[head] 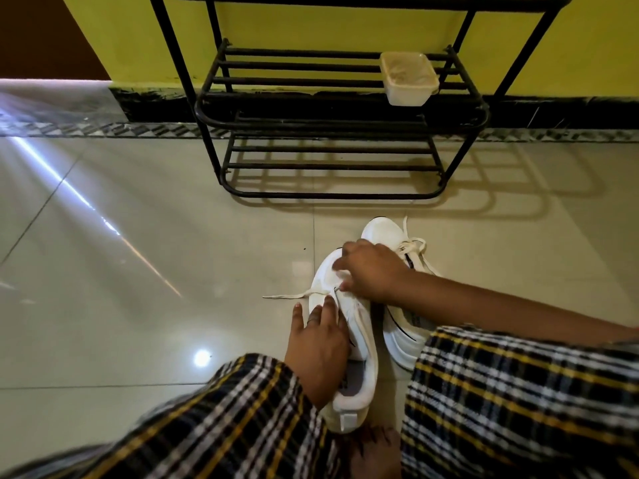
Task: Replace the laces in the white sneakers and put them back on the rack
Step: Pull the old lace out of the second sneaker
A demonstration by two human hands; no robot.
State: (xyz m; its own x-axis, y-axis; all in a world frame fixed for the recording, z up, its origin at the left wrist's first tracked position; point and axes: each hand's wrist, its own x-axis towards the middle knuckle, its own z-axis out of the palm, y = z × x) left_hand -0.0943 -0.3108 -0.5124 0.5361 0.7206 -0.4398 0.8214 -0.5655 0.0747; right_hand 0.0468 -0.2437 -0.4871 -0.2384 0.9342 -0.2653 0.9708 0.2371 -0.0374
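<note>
Presently: near sneaker [349, 326], long axis toe-up at lower centre; left hand [320, 344] spread flat on it, right hand [370, 271] pinching lace [294, 294] at the eyelets.

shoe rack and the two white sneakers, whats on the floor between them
In the head view, only bare tile floor carrying the rack's shadow lies between the shoe rack and the farther sneaker. The nearer sneaker is under both hands.

Glossy, smooth floor tiles [138, 202] mirror streaks of light beneath a black-painted metal rack [332, 108]. White sneakers [359, 326] show smooth matt uppers and woven cloth laces [287, 295]; a cloudy plastic tub [409, 79] and checked woven trousers [501, 392] complete the scene.
</note>
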